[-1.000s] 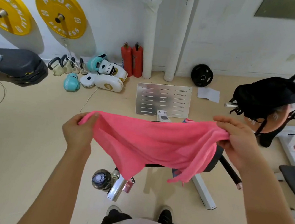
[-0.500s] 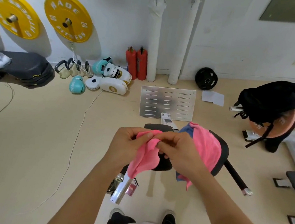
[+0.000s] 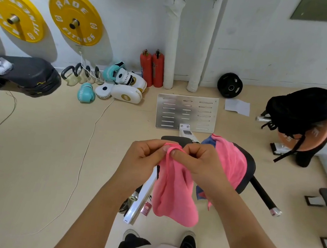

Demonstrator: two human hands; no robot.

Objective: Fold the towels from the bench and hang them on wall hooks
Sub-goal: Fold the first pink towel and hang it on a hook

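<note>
Left hand (image 3: 144, 158) and right hand (image 3: 198, 165) met above bench; fingers of both pinched pink towel (image 3: 172, 193) at joined top corners, letting halves hang doubled. Second pink towel (image 3: 230, 163) lay draped over tabletop (image 3: 249, 171) far edge. Wall hooks (image 3: 214, 0) above, bare.

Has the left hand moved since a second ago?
Yes. The left hand swung inward to meet the right hand over the bench, doubling the pink towel.
</note>
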